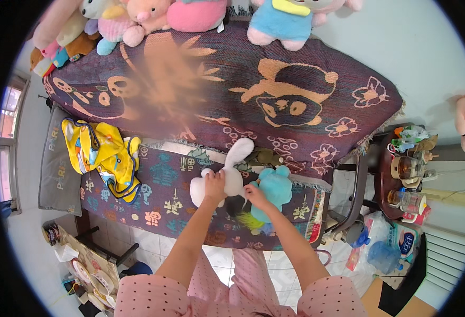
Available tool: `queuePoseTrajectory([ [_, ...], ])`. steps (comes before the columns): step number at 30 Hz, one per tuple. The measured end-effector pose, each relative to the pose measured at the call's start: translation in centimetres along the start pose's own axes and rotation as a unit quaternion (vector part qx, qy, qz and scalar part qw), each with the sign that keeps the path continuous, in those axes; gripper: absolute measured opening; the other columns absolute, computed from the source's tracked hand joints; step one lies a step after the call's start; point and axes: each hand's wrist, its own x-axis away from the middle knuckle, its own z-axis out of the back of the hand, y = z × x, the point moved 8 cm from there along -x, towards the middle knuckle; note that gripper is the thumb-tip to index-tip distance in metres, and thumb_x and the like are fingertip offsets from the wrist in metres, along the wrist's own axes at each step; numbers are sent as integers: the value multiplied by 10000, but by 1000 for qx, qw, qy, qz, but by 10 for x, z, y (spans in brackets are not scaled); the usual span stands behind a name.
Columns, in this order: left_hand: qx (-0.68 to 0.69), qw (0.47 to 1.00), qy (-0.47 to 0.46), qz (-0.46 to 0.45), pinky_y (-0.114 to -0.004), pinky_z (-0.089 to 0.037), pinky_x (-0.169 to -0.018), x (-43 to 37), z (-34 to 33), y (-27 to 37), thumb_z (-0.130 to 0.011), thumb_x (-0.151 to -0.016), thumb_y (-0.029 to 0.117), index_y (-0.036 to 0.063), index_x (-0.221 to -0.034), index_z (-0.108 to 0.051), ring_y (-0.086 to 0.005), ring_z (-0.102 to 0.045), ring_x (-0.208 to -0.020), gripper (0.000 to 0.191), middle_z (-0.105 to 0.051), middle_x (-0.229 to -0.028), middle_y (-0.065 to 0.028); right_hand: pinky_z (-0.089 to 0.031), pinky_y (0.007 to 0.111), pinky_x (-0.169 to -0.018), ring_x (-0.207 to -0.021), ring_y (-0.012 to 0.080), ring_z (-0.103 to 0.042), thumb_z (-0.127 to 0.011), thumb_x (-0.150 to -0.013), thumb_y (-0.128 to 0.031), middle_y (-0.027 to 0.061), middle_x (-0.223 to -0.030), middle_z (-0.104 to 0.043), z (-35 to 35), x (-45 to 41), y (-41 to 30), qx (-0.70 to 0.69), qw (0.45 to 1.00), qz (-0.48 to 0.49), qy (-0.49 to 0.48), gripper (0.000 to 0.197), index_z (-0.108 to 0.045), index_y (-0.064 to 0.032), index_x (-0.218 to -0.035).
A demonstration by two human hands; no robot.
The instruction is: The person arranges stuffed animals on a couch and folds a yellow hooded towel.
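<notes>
A white long-eared plush toy (233,183) lies on the patterned seat cover before me. My left hand (215,186) rests over its body and grips it. Close by on the right, my right hand (255,195) has its fingers bent together at the white toy's edge; whether they pinch part of it is too small to tell. A turquoise plush toy (277,189) lies against the right side of my right hand. Below the hands are a dark plush item (235,206) and a yellow-green furry piece (250,220). An olive-brown plush toy (265,157) lies behind them.
A yellow patterned blanket (115,152) lies crumpled at the left beside a grey cushion (58,166). Large plush toys, one in blue clothes (282,21), line the sofa's back. At the right stand a metal armrest (357,194) and a dark round table (385,178) with glass jugs.
</notes>
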Motion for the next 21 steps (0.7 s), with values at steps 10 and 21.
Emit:
queuePoseTrajectory([
  [10,723,666,-152,-104,-326,-375,-910,18,134,61,-619,-670,174,15,-1290,-325,-203,-454,-1095,705,-484,-1195,-109,-341,283,-949,-1183,141,-370,-558,-816,-154,52,-1323,-357,108,74,-93,-460,887,5,-52,581,-290,-38,-1318],
  [21,844,526,-73,-77,-328,-397,-912,-3,233,134,-406,-882,233,20,-1226,-420,-208,-502,-1062,405,-509,-1176,-113,-390,302,-872,-1026,174,-495,-625,-664,-4,83,-1120,-512,228,145,-164,-458,865,174,107,638,-374,-64,-1248],
])
